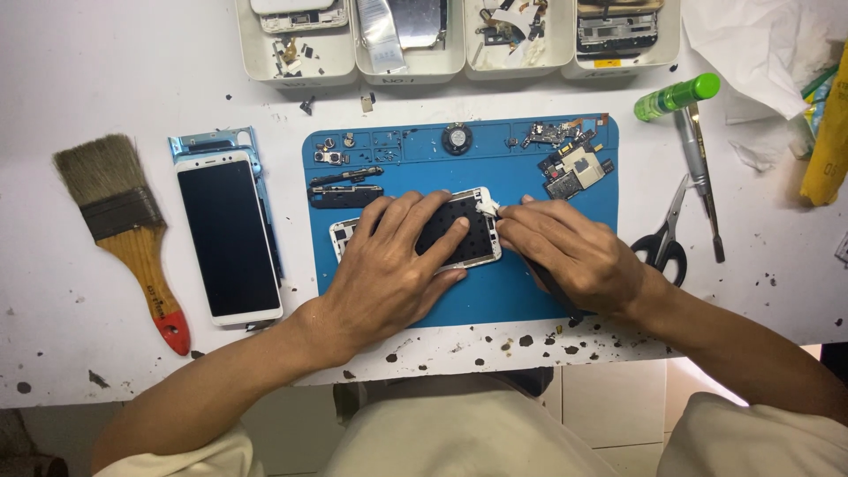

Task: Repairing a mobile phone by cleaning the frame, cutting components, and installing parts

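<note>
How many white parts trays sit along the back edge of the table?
4, side by side above the blue mat: far-left tray, second tray, third tray, right tray. The frame crops their tops; more may lie beyond.
</note>
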